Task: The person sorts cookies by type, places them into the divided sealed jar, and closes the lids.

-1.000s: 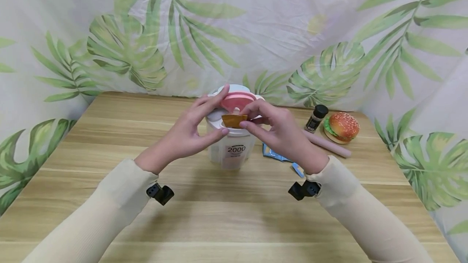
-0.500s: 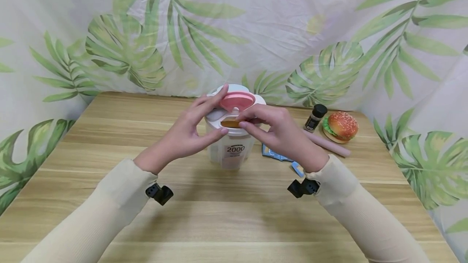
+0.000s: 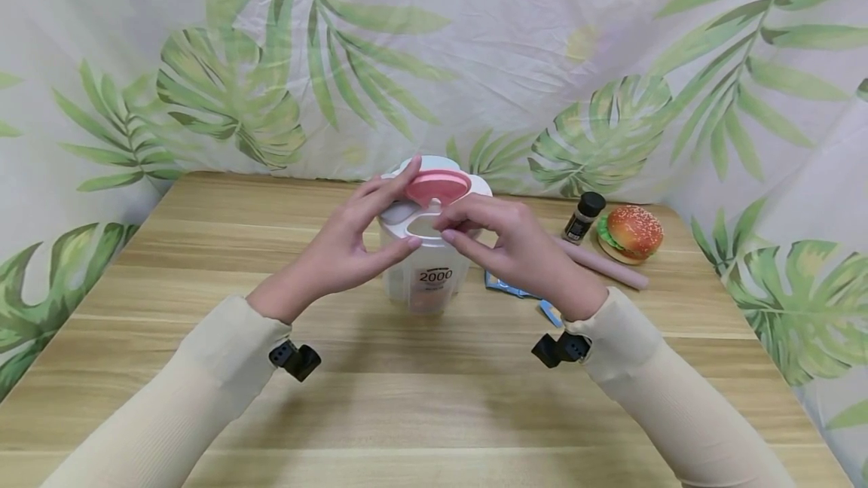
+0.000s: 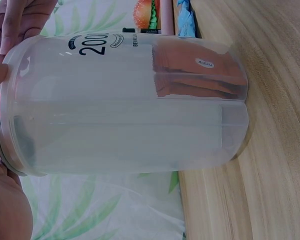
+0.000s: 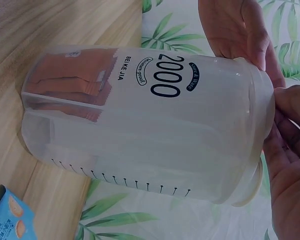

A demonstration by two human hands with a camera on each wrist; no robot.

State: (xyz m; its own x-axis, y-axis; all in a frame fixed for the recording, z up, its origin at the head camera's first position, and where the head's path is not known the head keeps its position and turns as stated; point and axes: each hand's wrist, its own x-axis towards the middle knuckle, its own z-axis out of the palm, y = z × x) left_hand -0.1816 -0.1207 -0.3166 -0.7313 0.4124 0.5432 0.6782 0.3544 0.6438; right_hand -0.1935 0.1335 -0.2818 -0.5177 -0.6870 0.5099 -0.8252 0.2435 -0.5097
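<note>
A translucent storage container (image 3: 396, 277) marked 2000 stands upright on the table, its pink flap (image 3: 439, 185) raised. My left hand (image 3: 339, 247) holds the white lid, thumb at the front rim and fingers by the flap. At the lid's opening (image 3: 422, 227) my right hand (image 3: 502, 236) keeps its bent fingertips and thumb close together, with no packet visible between them. Through the clear wall, both wrist views show several brown snack packets (image 5: 72, 75) in one front compartment at the bottom. The undersides of the right fingertips are partly hidden.
Right of the container lie blue wrappers (image 3: 505, 286) and a pale pink rod (image 3: 610, 268). Behind them stand a black-capped jar (image 3: 585, 218) and a toy-like hamburger (image 3: 631, 234). A leaf-patterned cloth (image 3: 380, 59) hangs behind the wooden table (image 3: 407, 413).
The brown packet at my right fingertips has gone down through the opening and out of the head view. My right hand has let go of it; my left hand has stayed on the lid.
</note>
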